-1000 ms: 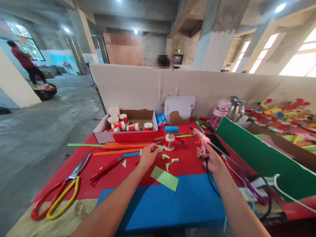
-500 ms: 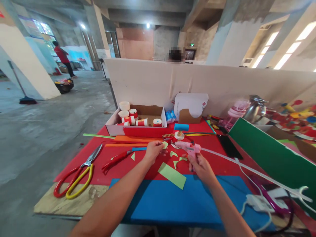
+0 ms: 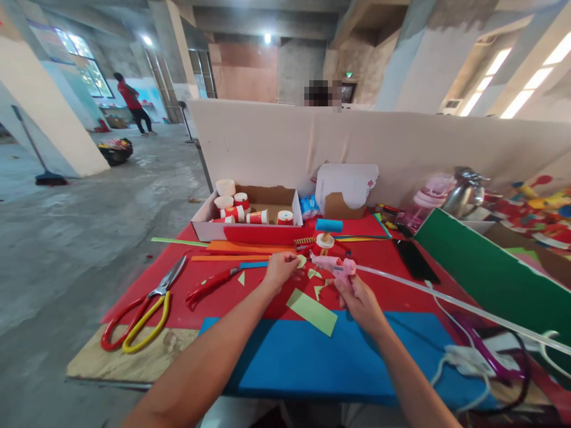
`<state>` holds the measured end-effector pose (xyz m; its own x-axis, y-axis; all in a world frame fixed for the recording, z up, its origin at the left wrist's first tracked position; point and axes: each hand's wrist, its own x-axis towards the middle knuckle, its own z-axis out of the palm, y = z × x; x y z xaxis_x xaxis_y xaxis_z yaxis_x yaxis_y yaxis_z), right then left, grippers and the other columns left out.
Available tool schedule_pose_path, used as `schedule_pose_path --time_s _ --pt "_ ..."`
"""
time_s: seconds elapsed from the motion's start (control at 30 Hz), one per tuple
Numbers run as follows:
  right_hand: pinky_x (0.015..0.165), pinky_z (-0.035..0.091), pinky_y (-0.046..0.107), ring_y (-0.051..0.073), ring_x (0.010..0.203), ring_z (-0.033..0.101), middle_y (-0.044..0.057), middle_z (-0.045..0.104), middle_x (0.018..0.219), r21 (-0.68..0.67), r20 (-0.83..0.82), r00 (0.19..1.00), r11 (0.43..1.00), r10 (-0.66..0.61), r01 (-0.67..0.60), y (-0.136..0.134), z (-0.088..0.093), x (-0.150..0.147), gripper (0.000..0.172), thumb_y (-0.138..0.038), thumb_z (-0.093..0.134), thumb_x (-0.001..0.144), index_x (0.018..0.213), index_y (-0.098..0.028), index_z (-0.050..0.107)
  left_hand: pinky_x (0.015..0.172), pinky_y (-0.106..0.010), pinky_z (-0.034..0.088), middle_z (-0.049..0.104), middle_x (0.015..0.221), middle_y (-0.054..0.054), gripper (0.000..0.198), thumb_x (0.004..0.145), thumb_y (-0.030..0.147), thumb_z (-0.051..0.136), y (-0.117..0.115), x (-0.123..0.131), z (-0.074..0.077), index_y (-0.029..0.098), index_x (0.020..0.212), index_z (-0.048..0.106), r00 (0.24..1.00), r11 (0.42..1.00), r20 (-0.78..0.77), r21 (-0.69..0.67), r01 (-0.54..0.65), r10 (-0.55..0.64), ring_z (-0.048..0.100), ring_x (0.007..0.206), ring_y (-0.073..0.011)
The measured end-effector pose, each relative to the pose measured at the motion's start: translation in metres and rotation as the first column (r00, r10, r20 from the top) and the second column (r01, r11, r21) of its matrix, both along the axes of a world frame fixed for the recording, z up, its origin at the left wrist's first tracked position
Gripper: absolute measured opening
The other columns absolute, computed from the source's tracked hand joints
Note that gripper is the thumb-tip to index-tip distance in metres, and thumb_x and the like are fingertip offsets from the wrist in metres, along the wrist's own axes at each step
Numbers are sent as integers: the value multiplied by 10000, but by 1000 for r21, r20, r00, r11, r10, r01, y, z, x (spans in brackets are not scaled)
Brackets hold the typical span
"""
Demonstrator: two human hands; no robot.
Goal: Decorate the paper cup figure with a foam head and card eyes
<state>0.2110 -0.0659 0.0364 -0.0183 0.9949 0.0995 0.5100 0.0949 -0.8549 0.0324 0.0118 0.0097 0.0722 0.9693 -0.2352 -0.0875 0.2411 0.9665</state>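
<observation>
Between the fingertips of my left hand [image 3: 282,270] is a small light-green paper piece [image 3: 302,261]. My right hand [image 3: 359,300] grips a pink hot glue gun [image 3: 334,264], its nozzle pointing left, close to the paper piece but seemingly apart from it. A long clear glue stick [image 3: 414,283] runs out of the gun's back. Just behind the nozzle stands a red and white paper cup [image 3: 324,242] with a blue paper roll [image 3: 329,225] on top. Green paper scraps [image 3: 314,274] and a light-green paper rectangle [image 3: 312,311] lie below my hands.
Large scissors [image 3: 149,309] and red-handled pliers [image 3: 212,286] lie on the left. Orange paper strips [image 3: 241,248] lie before a box [image 3: 200,232] of paper cups. On the right are a phone [image 3: 414,261], a green board [image 3: 491,273] and a power strip [image 3: 475,361]. A person [image 3: 132,104] is far left.
The glue gun has moved slightly left, its nozzle nearer the paper piece in my left hand. The left hand stays almost in place. The distant person has shifted right.
</observation>
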Motion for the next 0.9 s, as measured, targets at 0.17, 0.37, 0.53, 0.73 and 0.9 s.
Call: schedule_pose_path --time_s 0.17,0.37,0.53,0.73,0.9 --pt "417 372 226 128 445 487 -20 497 504 20 18 999 999 27 -27 -13 -3 -4 400 -508 418 819 947 -156 558 368 -142 429 604 522 28 130 754 112 595 -2 -1 2 128 640 536 996 999 -85 -2 43 -43 564 402 -71" --pt "383 344 222 124 403 462 -25 492 488 42 45 999 999 5 -7 -20 -5 -4 396 -501 445 816 991 -162 550 378 -124 431 614 551 17 101 771 134 582 -4 -2 2 120 674 557 984 997 -159 -11 74 -75 570 430 -62" --pt "374 359 229 143 379 491 -48 507 445 -11 66 968 970 -242 243 -7 -2 23 459 -518 516 754 1037 -157 516 371 -127 429 619 562 15 104 775 146 581 -2 -3 2 130 684 532 980 998 -185 -13 67 -69 550 420 -57" --pt "545 453 256 195 608 647 69 667 676 -121 270 889 903 -369 411 20 -9 71 260 -419 445 806 852 -179 535 367 -124 402 630 600 -1 114 760 189 607 0 -5 -2 129 689 541 973 996 -217 13 90 -85 551 436 -59" --pt "703 445 327 281 883 658 186 676 965 -161 648 728 895 -223 417 25 -9 76 379 -417 326 891 986 -137 564 381 -134 351 602 532 17 140 773 237 543 1 -8 -7 131 721 619 905 985 -412 84 152 -104 499 400 -53"
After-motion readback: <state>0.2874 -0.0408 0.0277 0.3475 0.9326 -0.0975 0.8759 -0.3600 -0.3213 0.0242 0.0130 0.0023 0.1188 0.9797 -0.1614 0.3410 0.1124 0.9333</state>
